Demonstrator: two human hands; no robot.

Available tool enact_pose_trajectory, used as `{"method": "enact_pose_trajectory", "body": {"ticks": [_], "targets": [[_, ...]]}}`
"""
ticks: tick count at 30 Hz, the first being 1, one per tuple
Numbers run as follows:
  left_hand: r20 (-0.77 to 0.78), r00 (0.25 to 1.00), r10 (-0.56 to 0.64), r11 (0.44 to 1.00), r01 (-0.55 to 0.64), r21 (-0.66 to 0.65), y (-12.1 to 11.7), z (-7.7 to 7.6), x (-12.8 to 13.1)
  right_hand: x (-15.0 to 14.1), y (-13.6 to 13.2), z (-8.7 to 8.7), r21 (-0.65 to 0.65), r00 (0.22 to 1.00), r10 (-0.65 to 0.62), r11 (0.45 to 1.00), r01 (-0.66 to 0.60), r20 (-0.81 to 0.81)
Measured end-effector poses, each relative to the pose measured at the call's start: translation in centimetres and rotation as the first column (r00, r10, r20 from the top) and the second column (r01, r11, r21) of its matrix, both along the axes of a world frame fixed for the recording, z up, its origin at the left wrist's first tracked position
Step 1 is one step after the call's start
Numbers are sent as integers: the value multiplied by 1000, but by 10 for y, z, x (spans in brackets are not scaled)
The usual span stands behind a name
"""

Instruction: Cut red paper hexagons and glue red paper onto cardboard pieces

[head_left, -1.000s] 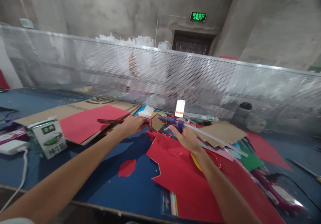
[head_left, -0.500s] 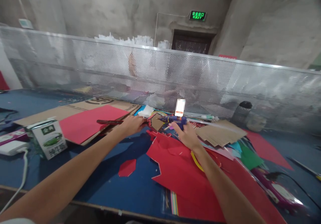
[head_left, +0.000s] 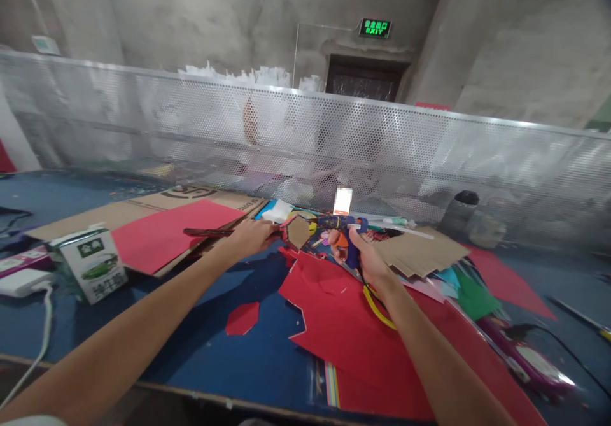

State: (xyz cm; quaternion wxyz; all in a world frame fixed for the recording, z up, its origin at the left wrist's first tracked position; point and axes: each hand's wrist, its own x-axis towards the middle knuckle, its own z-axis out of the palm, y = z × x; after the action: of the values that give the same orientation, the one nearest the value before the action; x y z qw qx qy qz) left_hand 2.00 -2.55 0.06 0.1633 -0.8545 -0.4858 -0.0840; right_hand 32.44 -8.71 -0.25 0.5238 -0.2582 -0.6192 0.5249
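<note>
My left hand point(head_left: 251, 238) is closed around a dark reddish stick-like piece point(head_left: 207, 232), which sticks out to the left. On the other side of that hand is a brown cardboard hexagon with red edges point(head_left: 298, 232); whether it is joined to the stick is hidden by my fingers. A blue hot glue gun point(head_left: 334, 222) is gripped in my right hand point(head_left: 365, 254), its orange trigger showing by the fingers. The gun lies about level, its nozzle pointing left at the hexagon's right edge. I cannot tell if it touches.
Cut red paper point(head_left: 334, 311) covers the table's front middle, beside a loose red hexagon point(head_left: 242, 319). Brown cardboard point(head_left: 424, 251) lies right, near a yellow-handled tool point(head_left: 379, 308). A milk carton point(head_left: 95, 263) stands left. Behind runs a perforated metal screen point(head_left: 205, 120), with a lit phone point(head_left: 342, 202) before it.
The glue gun has swung from a slanted pose to level, and its nozzle has drawn back rightward from over the hexagon. My left hand and its stick-like piece have hardly moved.
</note>
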Motion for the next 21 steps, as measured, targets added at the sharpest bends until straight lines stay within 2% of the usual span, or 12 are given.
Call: {"method": "enact_pose_trajectory", "body": {"ticks": [4,9,11,14,17,21], "targets": [[14,1000,-6,1000,6,13,1,-2,-1,2,2,-2,31,990,-84,996,81,111],[25,1000,-9,1000,9,1,-1,-1,0,-1,3,0,64,987,-103,993,95,127],[19,1000,-12,1000,12,-3,-2,1,0,-2,5,2,108,969,-156,985,137,190],[9,1000,-12,1000,12,-6,-4,3,1,-3,8,2,210,898,-310,945,253,314],[2,1000,-3,1000,3,-3,-5,4,2,-4,7,2,315,786,-460,882,351,413],[-5,1000,8,1000,-8,2,-4,2,2,-10,2,5,491,668,-597,786,376,444]]}}
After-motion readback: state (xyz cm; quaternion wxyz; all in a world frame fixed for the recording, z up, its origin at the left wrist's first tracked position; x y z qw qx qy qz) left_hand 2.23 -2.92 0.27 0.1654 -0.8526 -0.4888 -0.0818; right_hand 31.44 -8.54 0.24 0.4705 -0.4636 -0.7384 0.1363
